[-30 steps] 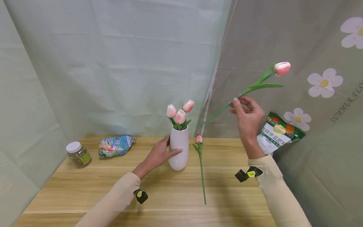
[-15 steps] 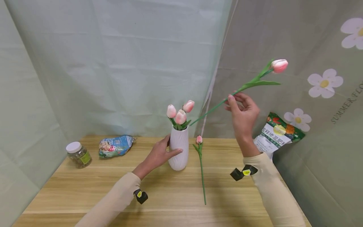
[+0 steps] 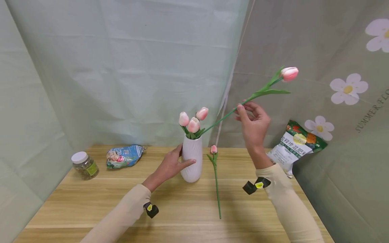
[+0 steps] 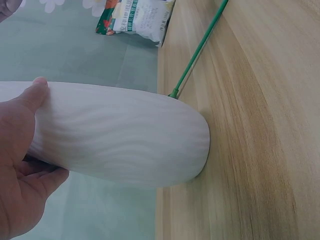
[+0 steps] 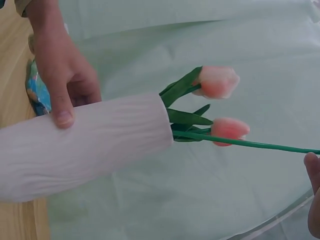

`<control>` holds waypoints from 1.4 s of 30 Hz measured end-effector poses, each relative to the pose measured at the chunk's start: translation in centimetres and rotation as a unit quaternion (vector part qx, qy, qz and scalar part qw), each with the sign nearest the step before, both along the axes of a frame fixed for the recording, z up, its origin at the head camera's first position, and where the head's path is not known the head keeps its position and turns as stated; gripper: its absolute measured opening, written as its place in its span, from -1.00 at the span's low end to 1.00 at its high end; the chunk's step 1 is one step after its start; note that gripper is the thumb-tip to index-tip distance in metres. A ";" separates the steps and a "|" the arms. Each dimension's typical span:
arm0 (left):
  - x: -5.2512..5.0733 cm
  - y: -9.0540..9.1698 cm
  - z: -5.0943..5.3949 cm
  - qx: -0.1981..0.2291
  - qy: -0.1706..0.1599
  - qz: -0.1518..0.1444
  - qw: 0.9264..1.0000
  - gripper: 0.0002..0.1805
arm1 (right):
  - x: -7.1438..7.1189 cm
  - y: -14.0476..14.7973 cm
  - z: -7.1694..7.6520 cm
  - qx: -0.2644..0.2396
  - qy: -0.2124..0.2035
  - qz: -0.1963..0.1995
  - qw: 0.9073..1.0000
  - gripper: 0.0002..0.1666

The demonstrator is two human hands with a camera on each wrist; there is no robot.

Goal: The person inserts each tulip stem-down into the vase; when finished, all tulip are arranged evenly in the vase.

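Observation:
A white ribbed vase stands upright on the table with several pink tulips in its mouth. Curled around the vase's left side, my left hand holds it; the left wrist view shows the thumb and fingers on either side of the vase. My right hand pinches the green stem of another pink tulip by thumb and fingers, up and to the right of the vase. That stem slants down so its lower end is at the vase mouth. One more tulip lies on the table, right of the vase.
On the wooden table, a clear jar with a white lid and a blue packet are at the left. A white and green bag leans at the right edge. Hanging cloth closes in the back and sides.
My right hand has moved left and slightly down with the tulip, bringing its stem end from beside the vase to the vase mouth. My left hand and the vase have stayed put.

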State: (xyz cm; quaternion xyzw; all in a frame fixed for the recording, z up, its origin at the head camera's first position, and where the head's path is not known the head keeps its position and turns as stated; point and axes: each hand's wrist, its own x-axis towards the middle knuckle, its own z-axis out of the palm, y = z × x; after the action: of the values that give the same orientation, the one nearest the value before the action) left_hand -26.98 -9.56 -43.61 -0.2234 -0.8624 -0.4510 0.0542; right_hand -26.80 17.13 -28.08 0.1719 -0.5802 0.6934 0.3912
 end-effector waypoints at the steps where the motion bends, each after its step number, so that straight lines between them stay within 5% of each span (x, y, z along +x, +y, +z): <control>1: 0.0 0.0 0.0 -0.001 0.000 0.000 1.000 -0.03 | -0.1 -0.1 -0.1 0.001 -0.001 0.004 1.000 -0.83; 23: 0.1 0.0 0.1 -0.005 -0.001 0.006 1.000 -0.06 | -1.1 -3.6 -5.1 0.082 -0.069 0.042 0.993 -0.74; 36: 0.1 0.0 0.1 -0.003 -0.003 0.003 1.000 -0.06 | -1.0 -4.7 -6.6 0.163 -0.090 0.031 0.982 -0.77; 42: 0.2 0.0 0.2 0.002 -0.003 0.000 1.000 -0.06 | -1.0 -4.9 -7.1 0.214 -0.112 0.032 0.970 -0.82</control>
State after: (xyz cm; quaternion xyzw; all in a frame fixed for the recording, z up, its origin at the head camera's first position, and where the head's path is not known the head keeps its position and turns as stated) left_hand -26.82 -9.53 -43.39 -0.2216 -0.8616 -0.4537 0.0524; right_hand -27.84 12.18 -35.20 0.1916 -0.7495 0.5799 0.2554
